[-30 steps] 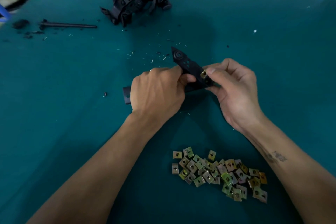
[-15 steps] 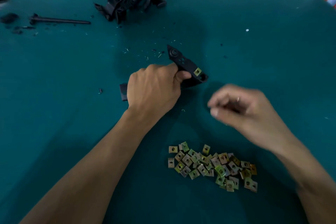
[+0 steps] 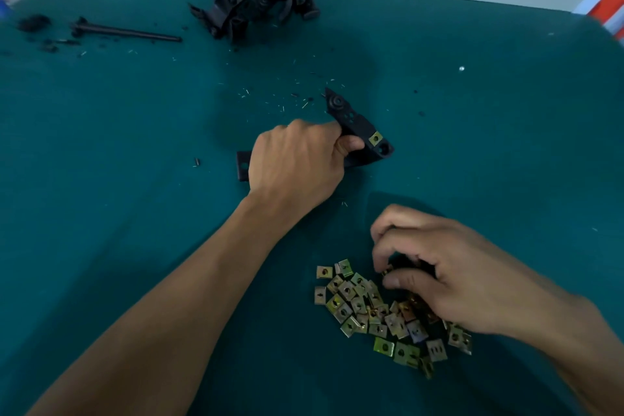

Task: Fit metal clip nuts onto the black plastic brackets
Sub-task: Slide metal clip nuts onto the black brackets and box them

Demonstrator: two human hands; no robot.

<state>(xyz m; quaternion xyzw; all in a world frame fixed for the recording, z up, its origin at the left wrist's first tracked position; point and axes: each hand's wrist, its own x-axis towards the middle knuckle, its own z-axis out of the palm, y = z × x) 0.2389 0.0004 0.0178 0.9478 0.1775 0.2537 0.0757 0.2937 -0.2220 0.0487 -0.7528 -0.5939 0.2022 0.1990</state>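
Bracket [image 3: 358,127] long axis runs far-left to near-right, nut [image 3: 375,138] fitted at near end; left hand [image 3: 297,162] grips it. Right hand [image 3: 439,273] pinches nut from pile [image 3: 371,311] on counter [image 3: 135,145].

open green table [image 3: 489,152] right of bracket [image 3: 358,127], clip nut pile [image 3: 371,311] near front

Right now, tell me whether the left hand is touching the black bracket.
Touching. The head view shows the left hand gripping the black bracket, thumb pressed against its side, with a fitted clip nut beyond the thumb.
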